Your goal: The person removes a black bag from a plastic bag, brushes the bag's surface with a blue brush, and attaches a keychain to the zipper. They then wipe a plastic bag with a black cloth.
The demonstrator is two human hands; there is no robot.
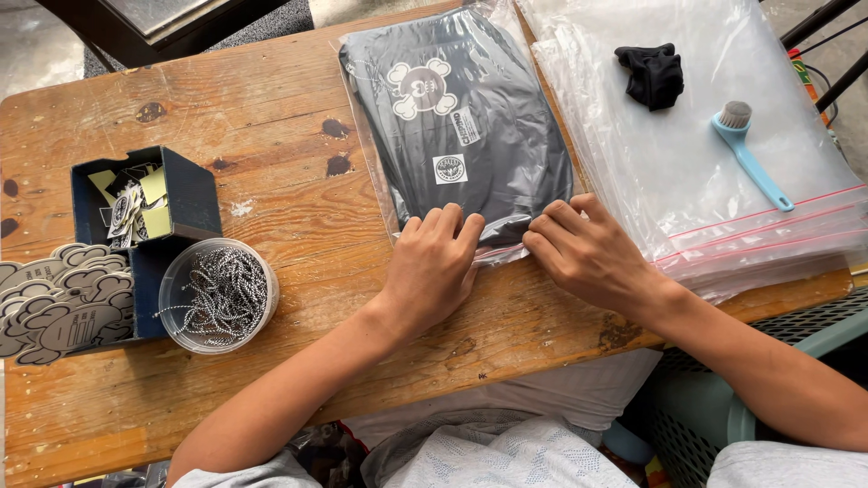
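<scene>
Wooden tabletop: left hand and right hand, fingers flat and holding nothing, press the bagged shirt's open edge.

Two bare arms, reaching up from the bottom edge. Left hand palm down, fingers close together and bent a little at the tips, pressing flat. Right hand just beside, palm down too, fingers pointing toward the left hand, thumb tucked under. Fingertips of both hands near each other, not touching. Both wrists straight, elbows bent.
</scene>
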